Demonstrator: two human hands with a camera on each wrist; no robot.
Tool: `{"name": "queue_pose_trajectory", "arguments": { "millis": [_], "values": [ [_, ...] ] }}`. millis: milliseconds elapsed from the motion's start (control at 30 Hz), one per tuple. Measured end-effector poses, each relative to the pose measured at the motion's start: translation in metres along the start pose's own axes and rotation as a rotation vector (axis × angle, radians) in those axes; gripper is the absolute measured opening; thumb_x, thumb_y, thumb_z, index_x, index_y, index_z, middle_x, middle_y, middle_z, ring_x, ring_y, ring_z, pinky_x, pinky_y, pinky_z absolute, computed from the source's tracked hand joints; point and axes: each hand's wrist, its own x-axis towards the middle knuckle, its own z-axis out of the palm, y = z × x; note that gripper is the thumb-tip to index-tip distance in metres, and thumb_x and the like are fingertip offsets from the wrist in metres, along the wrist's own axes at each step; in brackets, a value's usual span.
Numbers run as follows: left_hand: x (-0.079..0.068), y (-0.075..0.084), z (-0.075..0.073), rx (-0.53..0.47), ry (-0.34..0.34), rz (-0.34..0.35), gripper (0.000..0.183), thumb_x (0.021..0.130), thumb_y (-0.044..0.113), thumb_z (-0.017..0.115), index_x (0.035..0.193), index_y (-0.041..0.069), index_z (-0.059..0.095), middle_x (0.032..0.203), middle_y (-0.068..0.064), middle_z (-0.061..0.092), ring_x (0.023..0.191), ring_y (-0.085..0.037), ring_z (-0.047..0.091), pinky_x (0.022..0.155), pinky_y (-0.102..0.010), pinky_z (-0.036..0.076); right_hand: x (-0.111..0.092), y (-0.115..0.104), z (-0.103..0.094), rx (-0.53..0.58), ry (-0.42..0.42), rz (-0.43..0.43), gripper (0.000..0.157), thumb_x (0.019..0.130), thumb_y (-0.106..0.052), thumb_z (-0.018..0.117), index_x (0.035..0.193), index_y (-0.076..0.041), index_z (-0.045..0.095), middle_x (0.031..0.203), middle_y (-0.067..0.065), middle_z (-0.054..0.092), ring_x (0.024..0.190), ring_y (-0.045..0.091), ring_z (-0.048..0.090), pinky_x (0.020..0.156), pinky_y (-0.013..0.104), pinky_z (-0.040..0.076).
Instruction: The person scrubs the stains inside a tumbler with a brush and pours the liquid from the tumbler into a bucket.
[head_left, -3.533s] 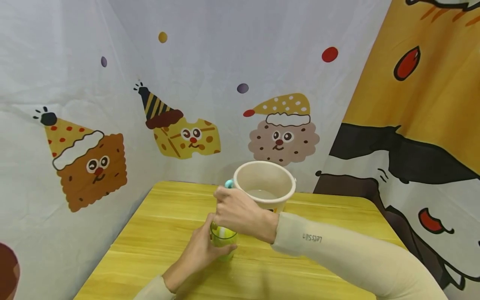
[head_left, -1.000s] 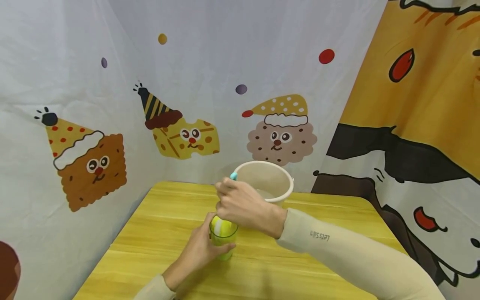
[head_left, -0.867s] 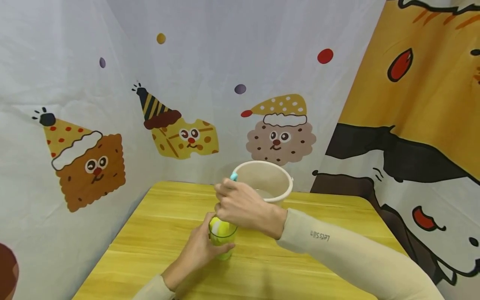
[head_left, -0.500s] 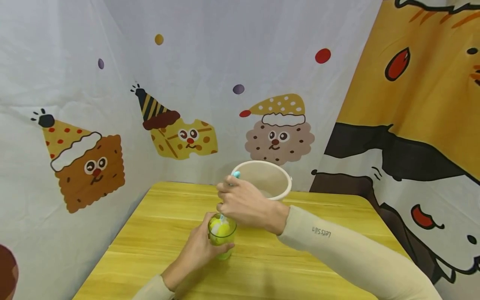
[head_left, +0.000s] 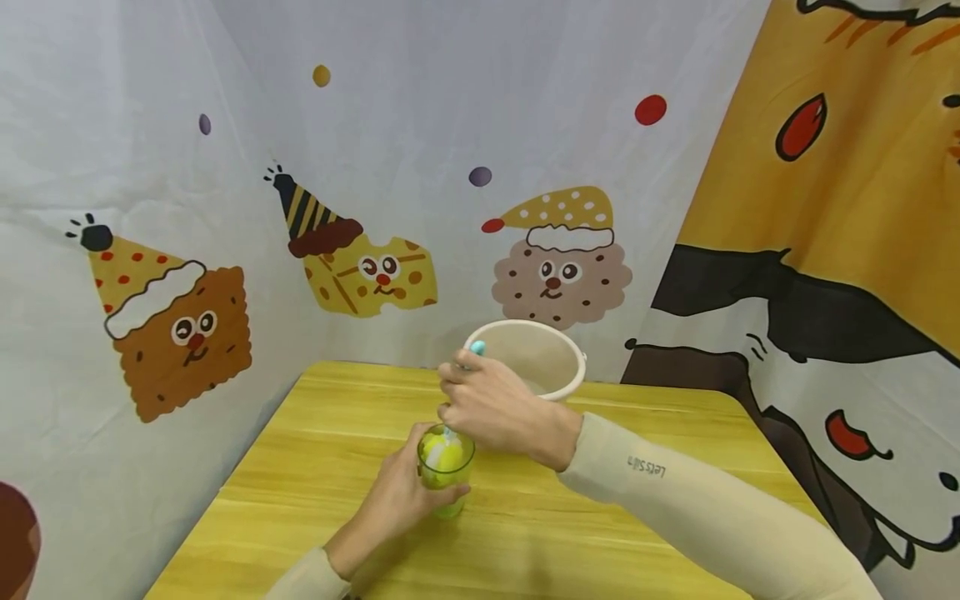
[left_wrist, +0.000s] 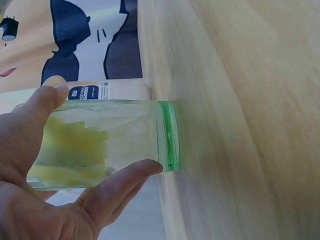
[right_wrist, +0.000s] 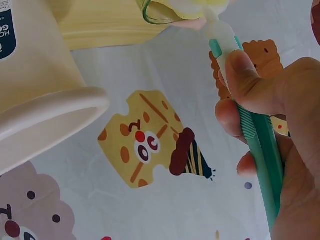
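My left hand (head_left: 393, 487) is wrapped round a green-tinted drinking glass (left_wrist: 132, 130), its thumb along one side. The glass is upright on the table, its thick green base at the wood in the left wrist view. Inside it sits the yellow and white sponge head (head_left: 444, 455) of a cup brush (right_wrist: 259, 145). My right hand (head_left: 495, 408) grips the teal handle above the rim, thumb pressed along it in the right wrist view. The handle's light-blue end sticks up past the knuckles in the head view. The sponge fills the upper part of the glass.
A cream bucket (head_left: 543, 358) stands behind my right hand, at the back of the yellow wood-grain table (head_left: 300, 475). Part of its rim is hidden by that hand. Cloth walls (head_left: 405, 108) printed with cartoon food stand close behind the table and along its sides.
Over these seconds my right hand has shifted slightly right, and the brush handle has tilted. More of the sponge and its pale neck shows above the rim. My left hand keeps its grip.
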Motion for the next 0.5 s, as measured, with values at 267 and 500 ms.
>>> {"name": "queue_pose_trajectory", "arguments": {
  "millis": [267, 500],
  "values": [
    [-0.0026, -0.0017, -0.0006, -0.002, -0.018, -0.002, 0.093, 0.079, 0.048, 0.095, 0.151, 0.027, 0.040, 0.125, 0.003, 0.072, 0.107, -0.012, 0.073, 0.087, -0.021, 0.060, 0.0033, -0.0081, -0.0038, -0.153, 0.057, -0.026, 0.005, 0.091, -0.037, 0.082, 0.088, -0.035, 0.079, 0.091, -0.013, 0.074, 0.098, 0.014, 0.051, 0.098, 0.033, 0.036],
    [-0.0018, -0.0010, -0.0007, -0.006, -0.013, -0.018, 0.093, 0.079, 0.049, 0.095, 0.151, 0.029, 0.040, 0.125, 0.003, 0.072, 0.107, -0.012, 0.073, 0.085, -0.022, 0.061, 0.0062, -0.0061, -0.0082, -0.170, 0.038, 0.010, 0.005, 0.090, -0.037, 0.082, 0.087, -0.034, 0.079, 0.092, -0.010, 0.076, 0.100, 0.015, 0.053, 0.098, 0.033, 0.036]
  ]
}}
